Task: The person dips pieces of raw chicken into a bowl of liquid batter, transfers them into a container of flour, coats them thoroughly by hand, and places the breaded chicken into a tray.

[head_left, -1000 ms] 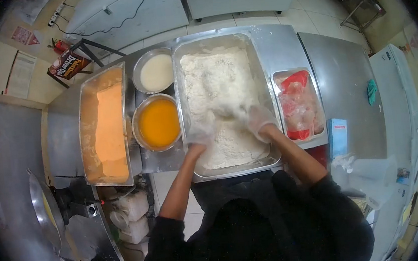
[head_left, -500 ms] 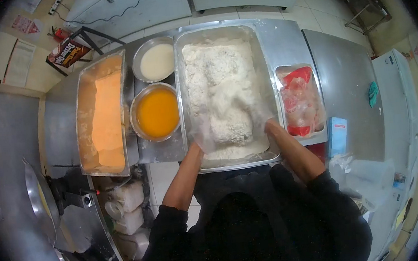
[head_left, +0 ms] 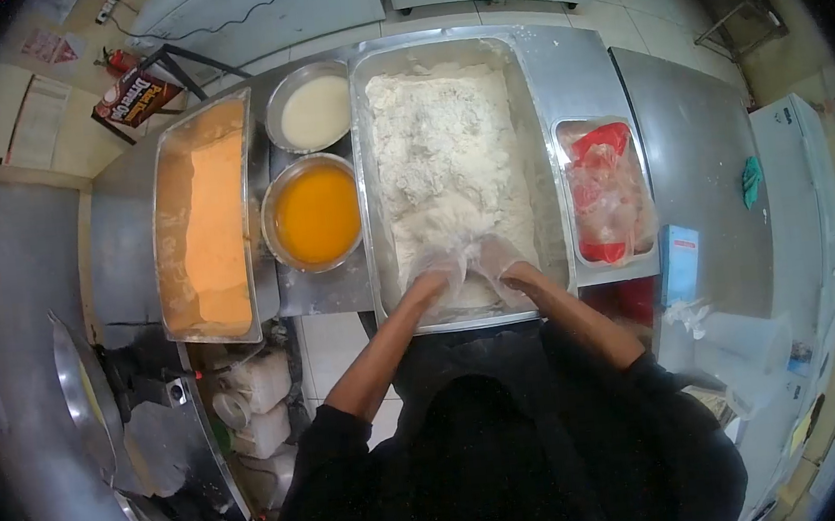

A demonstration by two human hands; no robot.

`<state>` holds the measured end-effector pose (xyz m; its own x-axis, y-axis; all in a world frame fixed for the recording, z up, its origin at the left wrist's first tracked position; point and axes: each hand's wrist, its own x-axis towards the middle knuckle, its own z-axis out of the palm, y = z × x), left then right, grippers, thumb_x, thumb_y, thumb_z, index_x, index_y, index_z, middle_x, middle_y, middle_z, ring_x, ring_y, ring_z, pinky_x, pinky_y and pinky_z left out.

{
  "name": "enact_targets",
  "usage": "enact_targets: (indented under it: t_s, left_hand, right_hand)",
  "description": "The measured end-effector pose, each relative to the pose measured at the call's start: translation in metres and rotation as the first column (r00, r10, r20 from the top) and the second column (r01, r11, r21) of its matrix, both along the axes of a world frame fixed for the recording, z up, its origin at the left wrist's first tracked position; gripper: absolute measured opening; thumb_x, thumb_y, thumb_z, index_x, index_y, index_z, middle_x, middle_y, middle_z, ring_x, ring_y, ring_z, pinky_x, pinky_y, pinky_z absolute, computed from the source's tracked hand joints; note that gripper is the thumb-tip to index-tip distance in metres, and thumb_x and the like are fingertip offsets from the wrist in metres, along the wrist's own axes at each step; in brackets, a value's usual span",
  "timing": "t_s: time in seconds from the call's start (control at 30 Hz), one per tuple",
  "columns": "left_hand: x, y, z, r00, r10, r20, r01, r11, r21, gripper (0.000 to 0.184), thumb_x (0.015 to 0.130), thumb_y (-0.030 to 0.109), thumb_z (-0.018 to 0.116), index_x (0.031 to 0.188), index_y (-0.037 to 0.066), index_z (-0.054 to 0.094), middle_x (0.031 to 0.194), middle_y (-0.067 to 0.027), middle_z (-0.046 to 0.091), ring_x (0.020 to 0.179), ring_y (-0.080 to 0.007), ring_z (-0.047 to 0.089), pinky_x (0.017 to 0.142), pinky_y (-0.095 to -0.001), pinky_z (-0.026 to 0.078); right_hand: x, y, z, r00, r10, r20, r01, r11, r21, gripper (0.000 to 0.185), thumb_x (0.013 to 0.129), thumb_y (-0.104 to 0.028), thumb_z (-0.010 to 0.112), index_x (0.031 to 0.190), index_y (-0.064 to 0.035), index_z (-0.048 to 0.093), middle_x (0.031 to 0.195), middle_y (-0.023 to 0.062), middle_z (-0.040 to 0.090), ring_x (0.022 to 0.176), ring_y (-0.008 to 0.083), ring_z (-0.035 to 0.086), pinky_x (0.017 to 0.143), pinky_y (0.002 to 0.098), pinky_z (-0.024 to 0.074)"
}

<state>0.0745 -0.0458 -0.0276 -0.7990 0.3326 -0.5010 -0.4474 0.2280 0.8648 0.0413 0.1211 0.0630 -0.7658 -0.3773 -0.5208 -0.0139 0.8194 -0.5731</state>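
A deep metal tray [head_left: 543,178] holds a bed of white flour [head_left: 447,147], lumpy in the middle and far part. My left hand [head_left: 438,265] and my right hand [head_left: 494,256], both in clear plastic gloves, are close together at the tray's near end. They touch a mound of flour, and flour hides or blurs their fingers, so their grip does not show. To the left are a bowl of orange-yellow liquid [head_left: 317,215] and a bowl of pale, milky liquid [head_left: 315,113].
On the far left stands a long metal tray of orange powder [head_left: 212,210]. A smaller tray [head_left: 643,178] on the right holds red and clear plastic bags [head_left: 604,192]. Beyond it are a blue box [head_left: 679,263] and a green cloth [head_left: 752,182].
My hands have come from the tray's two sides to its near middle, close to each other. Flour at the near end has shifted; the bowls and other trays stay in place.
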Motion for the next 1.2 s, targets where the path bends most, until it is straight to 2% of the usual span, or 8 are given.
enact_targets:
  t_s: [0.1,0.23,0.3,0.37,0.6,0.97,1.1,1.2]
  left_hand:
    - [-0.016,0.009,0.060,0.950,0.309,-0.051,-0.311,0.950,-0.034,0.028,0.085,0.014,0.040,0.108,0.002,0.052,0.104,-0.0221,0.053,0.097,-0.0331,0.051,0.083,-0.0361,0.041]
    - [-0.022,-0.031,0.127,0.890,-0.295,-0.347,0.070,0.842,-0.535,0.027,0.084,0.017,0.042,0.103,0.003,0.054,0.100,-0.0179,0.057,0.096,-0.0305,0.052,0.081,-0.0376,0.041]
    - [-0.014,-0.035,0.127,0.901,-0.341,-0.269,0.177,0.854,-0.490,0.027,0.083,0.020,0.044,0.100,0.003,0.055,0.099,-0.0179,0.058,0.095,-0.0307,0.053,0.080,-0.0394,0.041]
    - [-0.003,-0.028,0.107,0.540,-0.842,0.000,0.613,0.393,-0.686,0.029,0.079,0.024,0.046,0.096,0.002,0.057,0.099,-0.0186,0.058,0.098,-0.0303,0.053,0.082,-0.0399,0.039]
    - [-0.009,0.003,0.084,0.633,-0.774,-0.029,0.627,0.534,-0.568,0.033,0.077,0.030,0.050,0.093,0.002,0.060,0.100,-0.0195,0.058,0.101,-0.0322,0.051,0.087,-0.0377,0.038]
    - [-0.033,0.015,0.058,0.496,-0.820,-0.285,-0.061,0.295,-0.954,0.021,0.075,0.018,0.049,0.076,0.001,0.061,0.077,-0.0172,0.058,0.073,-0.0303,0.057,0.065,-0.0380,0.045]
    - [-0.051,-0.012,0.100,0.448,-0.792,-0.415,0.144,0.522,-0.841,0.026,0.077,0.020,0.048,0.087,-0.002,0.057,0.083,-0.0209,0.057,0.079,-0.0344,0.056,0.073,-0.0396,0.045]
    - [-0.049,-0.030,0.104,0.489,-0.814,-0.314,0.294,0.492,-0.819,0.026,0.079,0.020,0.047,0.094,0.000,0.055,0.089,-0.0215,0.055,0.086,-0.0341,0.054,0.077,-0.0401,0.043]
  right_hand:
    - [-0.007,0.012,-0.012,0.945,-0.318,-0.068,0.236,0.813,-0.532,0.029,0.078,-0.024,0.051,0.095,-0.0021,0.061,0.087,0.0183,0.062,0.071,0.0259,0.059,0.064,0.0365,0.0461]
    - [-0.010,0.031,0.058,0.885,-0.315,0.343,0.459,0.710,-0.533,0.028,0.079,-0.022,0.049,0.095,-0.0032,0.061,0.087,0.0150,0.062,0.076,0.0259,0.059,0.070,0.0347,0.0449]
    - [-0.013,0.036,0.078,0.942,0.286,-0.176,-0.262,0.954,0.148,0.028,0.074,-0.022,0.057,0.088,0.0015,0.062,0.088,0.0221,0.060,0.079,0.0315,0.058,0.070,0.0354,0.0450]
    - [0.015,0.031,0.052,0.945,0.275,-0.176,-0.250,0.956,0.151,0.029,0.073,-0.024,0.058,0.083,0.0021,0.062,0.083,0.0221,0.060,0.075,0.0323,0.058,0.069,0.0361,0.0451]
    - [0.007,0.018,-0.007,0.960,0.265,0.090,-0.266,0.964,-0.005,0.042,0.070,-0.035,0.061,0.078,0.0060,0.060,0.079,0.0254,0.058,0.074,0.0342,0.057,0.069,0.0390,0.0445]
    - [0.016,0.018,-0.067,0.745,0.243,-0.621,-0.136,0.967,0.215,0.018,0.072,-0.014,0.049,0.078,-0.0008,0.059,0.077,0.0167,0.059,0.073,0.0267,0.059,0.064,0.0396,0.0454]
    - [-0.008,0.019,-0.050,0.756,-0.057,-0.652,-0.016,0.994,-0.106,0.015,0.070,-0.013,0.051,0.066,-0.0037,0.061,0.071,0.0172,0.060,0.069,0.0272,0.060,0.059,0.0389,0.0465]
    - [-0.019,0.029,0.016,0.745,0.339,-0.575,-0.266,0.941,0.211,0.016,0.068,-0.014,0.051,0.060,-0.0042,0.060,0.066,0.0154,0.059,0.064,0.0282,0.059,0.055,0.0384,0.0471]
